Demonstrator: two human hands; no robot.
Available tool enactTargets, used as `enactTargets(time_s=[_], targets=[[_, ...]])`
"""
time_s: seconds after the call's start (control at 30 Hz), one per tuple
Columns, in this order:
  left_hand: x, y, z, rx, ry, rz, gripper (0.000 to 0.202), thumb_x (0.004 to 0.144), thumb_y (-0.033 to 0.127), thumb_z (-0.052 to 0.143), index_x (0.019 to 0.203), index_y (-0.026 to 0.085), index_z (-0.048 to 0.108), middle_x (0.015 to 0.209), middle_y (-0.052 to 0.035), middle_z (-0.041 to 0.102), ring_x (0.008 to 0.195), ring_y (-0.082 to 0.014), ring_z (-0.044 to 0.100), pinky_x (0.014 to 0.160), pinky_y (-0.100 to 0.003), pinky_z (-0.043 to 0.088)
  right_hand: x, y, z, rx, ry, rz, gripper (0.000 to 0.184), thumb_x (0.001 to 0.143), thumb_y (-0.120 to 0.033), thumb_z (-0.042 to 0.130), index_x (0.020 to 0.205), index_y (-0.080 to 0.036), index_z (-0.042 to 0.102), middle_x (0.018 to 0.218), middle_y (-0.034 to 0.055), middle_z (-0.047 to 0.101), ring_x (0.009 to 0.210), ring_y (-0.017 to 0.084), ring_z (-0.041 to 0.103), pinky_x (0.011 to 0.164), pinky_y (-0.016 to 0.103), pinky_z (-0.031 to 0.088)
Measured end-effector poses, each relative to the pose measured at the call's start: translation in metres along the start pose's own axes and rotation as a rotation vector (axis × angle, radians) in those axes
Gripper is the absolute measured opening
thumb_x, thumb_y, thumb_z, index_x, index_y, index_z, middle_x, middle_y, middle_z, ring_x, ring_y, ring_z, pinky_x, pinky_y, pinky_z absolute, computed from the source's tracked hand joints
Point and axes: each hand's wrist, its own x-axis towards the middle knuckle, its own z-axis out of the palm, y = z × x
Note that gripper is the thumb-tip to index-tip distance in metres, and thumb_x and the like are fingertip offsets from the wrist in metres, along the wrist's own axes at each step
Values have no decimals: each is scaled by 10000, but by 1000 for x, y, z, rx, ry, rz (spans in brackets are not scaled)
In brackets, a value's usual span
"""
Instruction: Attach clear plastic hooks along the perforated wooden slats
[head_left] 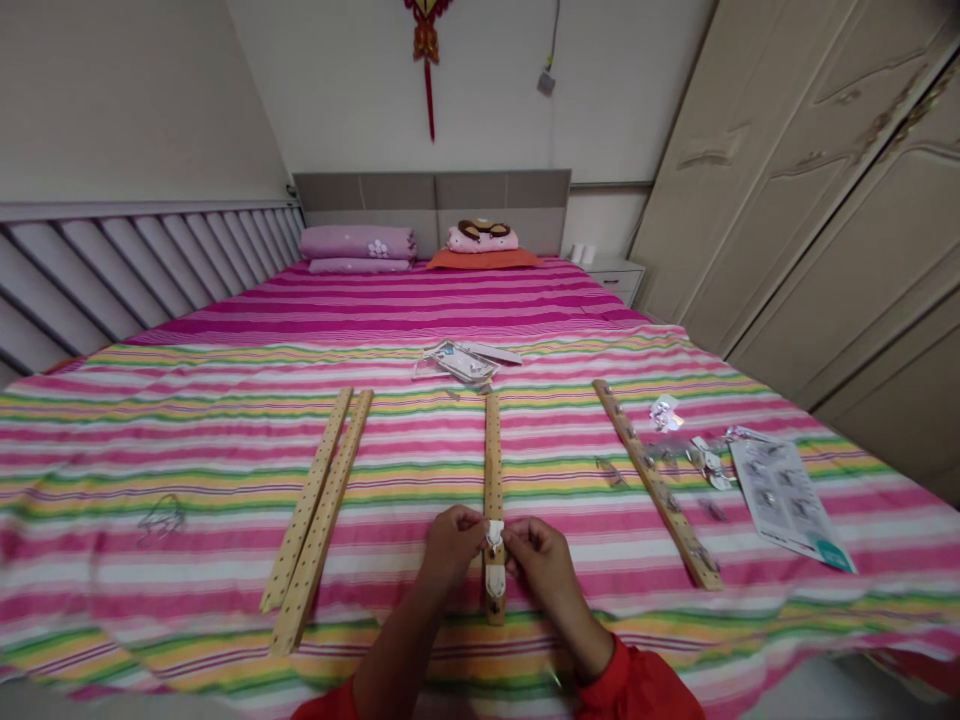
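Observation:
A perforated wooden strip [493, 460] lies lengthwise on the striped bedspread [187, 470] in front of me. My left hand [450, 545] and my right hand [541, 560] are both closed in a pinch at its near end. Between the fingertips is a small white piece [495, 540] pressed onto the strip; I cannot tell what it is. A pair of similar strips [319, 510] lies side by side to the left. One more strip [654, 480], carrying several small clear pieces, lies angled to the right.
A printed sheet [784, 495] and small clear packets [705, 460] lie at the right. A clear plastic bag [461, 362] sits further up the bed. Pillows [358, 245] rest by the headboard. Wardrobe doors [825, 180] stand along the right, a padded wall panel on the left.

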Motion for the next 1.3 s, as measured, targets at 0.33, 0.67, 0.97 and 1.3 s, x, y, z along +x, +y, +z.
enactTargets(time_s=[0.33, 0.67, 0.97, 1.3], targets=[[-3, 3, 1, -11, 23, -17, 87, 584, 183, 654, 574, 176, 568, 444, 60, 536, 448, -90, 487, 468, -206, 361, 0, -1, 1, 6, 22, 16, 402, 485, -522, 791, 547, -179, 591, 436, -25, 573, 355, 93, 453, 377, 221, 337], [-2, 4, 2, -37, 34, -47, 145, 558, 232, 675, 583, 178, 543, 418, 67, 514, 414, -85, 473, 442, -197, 330, 4, 5, 1, 13, 35, 28, 388, 506, -503, 783, 562, -183, 571, 416, -37, 558, 330, 92, 443, 356, 214, 328], [-8, -2, -9, -116, -64, 20, 381, 546, 523, 690, 607, 170, 562, 449, 69, 481, 424, -73, 404, 445, -203, 291, -10, -8, -31, -13, 89, -73, 399, 595, -533, 738, 639, -172, 575, 466, -48, 535, 353, 92, 468, 388, 212, 336], [-1, -21, -18, -166, -49, -9, 449, 546, 541, 748, 736, 152, 632, 487, 66, 487, 469, -89, 424, 462, -197, 322, -2, -63, -148, -530, 429, -442, 242, 740, -426, 638, 694, -192, 599, 578, -15, 544, 512, 139, 481, 493, 251, 369]])
